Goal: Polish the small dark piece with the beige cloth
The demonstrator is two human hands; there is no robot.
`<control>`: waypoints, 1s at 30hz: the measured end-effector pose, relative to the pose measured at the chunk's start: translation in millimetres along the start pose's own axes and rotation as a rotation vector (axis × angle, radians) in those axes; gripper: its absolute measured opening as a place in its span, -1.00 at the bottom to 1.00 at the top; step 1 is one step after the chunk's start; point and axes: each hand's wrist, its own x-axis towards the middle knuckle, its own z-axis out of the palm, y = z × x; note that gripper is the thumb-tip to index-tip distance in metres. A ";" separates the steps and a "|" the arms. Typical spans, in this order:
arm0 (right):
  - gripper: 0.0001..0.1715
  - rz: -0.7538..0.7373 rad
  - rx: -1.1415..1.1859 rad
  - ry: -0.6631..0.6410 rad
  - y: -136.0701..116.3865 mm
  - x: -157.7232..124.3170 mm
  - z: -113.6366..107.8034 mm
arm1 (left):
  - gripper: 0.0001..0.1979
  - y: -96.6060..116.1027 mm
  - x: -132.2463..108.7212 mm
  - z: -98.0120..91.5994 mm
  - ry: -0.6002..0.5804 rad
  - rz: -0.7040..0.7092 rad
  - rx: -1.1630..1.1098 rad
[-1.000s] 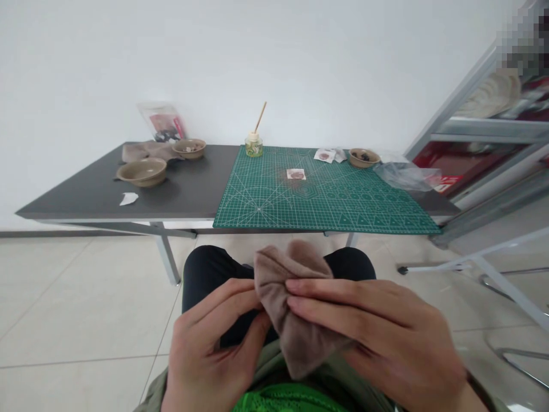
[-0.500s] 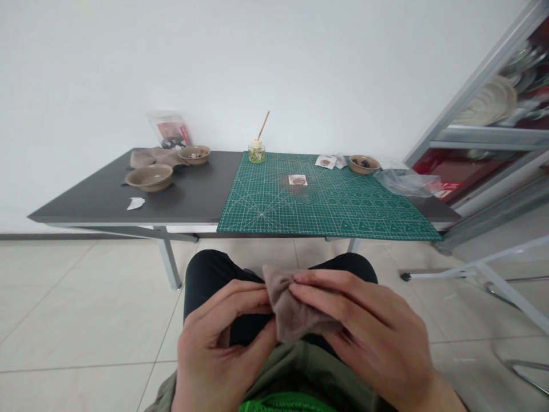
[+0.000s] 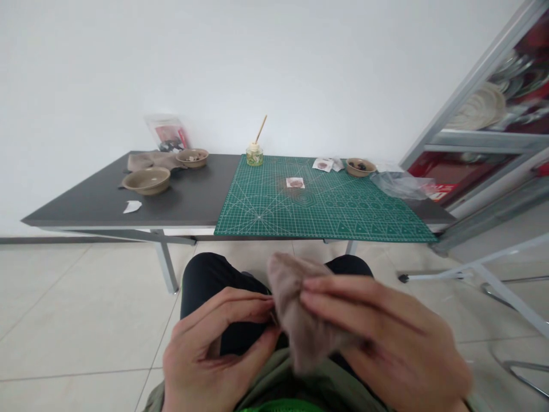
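A soft taupe piece of stretch fabric (image 3: 300, 309) hangs in a loose fold above my knees, slightly blurred. My left hand (image 3: 214, 349) pinches its left edge between thumb and fingers. My right hand (image 3: 386, 337) lies across its right side, with the fingers pressed on the cloth. The lower part of the fabric droops between my hands, and my right hand hides part of it.
Ahead stands a dark grey table with a green cutting mat (image 3: 321, 214), tan bowls (image 3: 146, 181), a small glass jar with a wooden stick (image 3: 254, 154), paper pieces and a plastic bag (image 3: 401, 185). A metal shelf (image 3: 472, 131) stands on the right.
The fabric has swung lower and opened out from the tighter bunch of the previous moment. My right hand has shifted slightly right, and my left fingers have closed toward its edge.
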 end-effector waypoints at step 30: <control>-0.62 0.065 0.127 -0.012 -8.8 2.2 -7.5 | -0.76 3.4 13.7 9.8 0.068 -0.226 -0.328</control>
